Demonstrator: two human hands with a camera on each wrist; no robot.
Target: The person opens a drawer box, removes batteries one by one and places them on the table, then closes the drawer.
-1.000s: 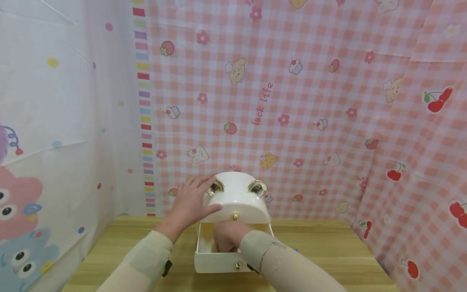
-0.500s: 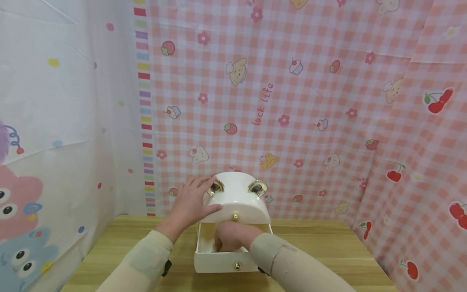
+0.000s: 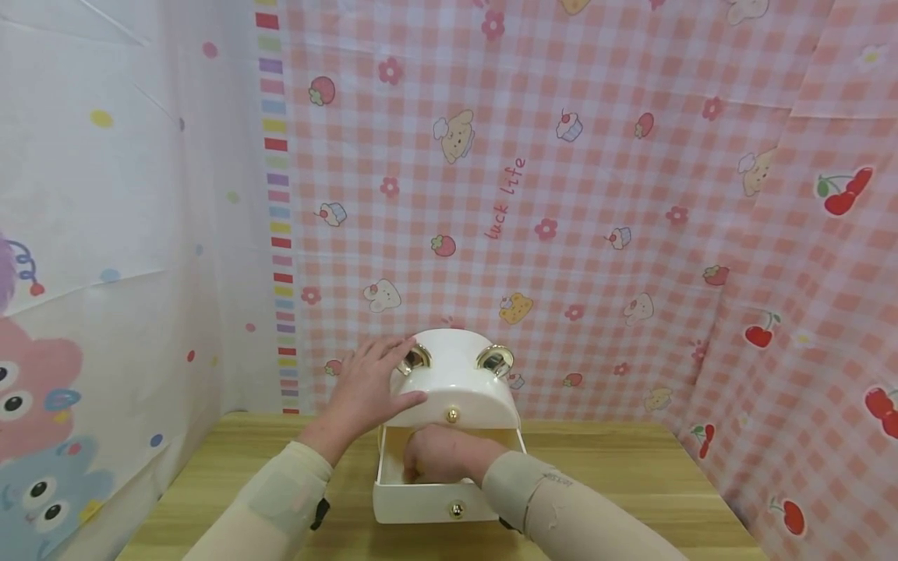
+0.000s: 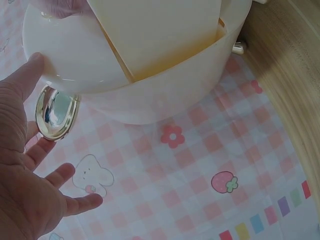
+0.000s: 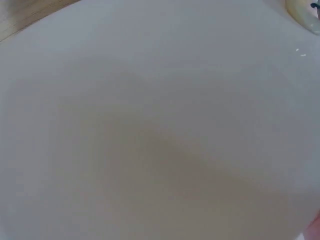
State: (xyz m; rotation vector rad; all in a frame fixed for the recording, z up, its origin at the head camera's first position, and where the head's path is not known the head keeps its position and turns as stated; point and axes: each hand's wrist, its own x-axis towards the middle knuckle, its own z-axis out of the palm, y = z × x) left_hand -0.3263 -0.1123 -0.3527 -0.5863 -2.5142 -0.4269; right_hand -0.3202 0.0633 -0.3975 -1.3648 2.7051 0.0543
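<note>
A white storage box with a rounded top, gold ear-shaped trims and gold knobs stands on the table. Its lower drawer is pulled out. My left hand rests on the box's left side: in the left wrist view the thumb touches the white shell and a finger touches the gold ear, the other fingers spread. Inside the drawer is my right hand, bent downward. Its fingertips and anything in them are hidden in the head view. The right wrist view is filled by a blurred white surface, with a bit of finger at the corner.
Wood-grain table surrounds the box. Behind it hangs a pink checked cloth, with a white patterned cloth on the left. The second gold ear sticks out on the box's right.
My right hand has shifted within the drawer, its wrist moving a little to the right and the hand turning. My left hand and the box have stayed put.
</note>
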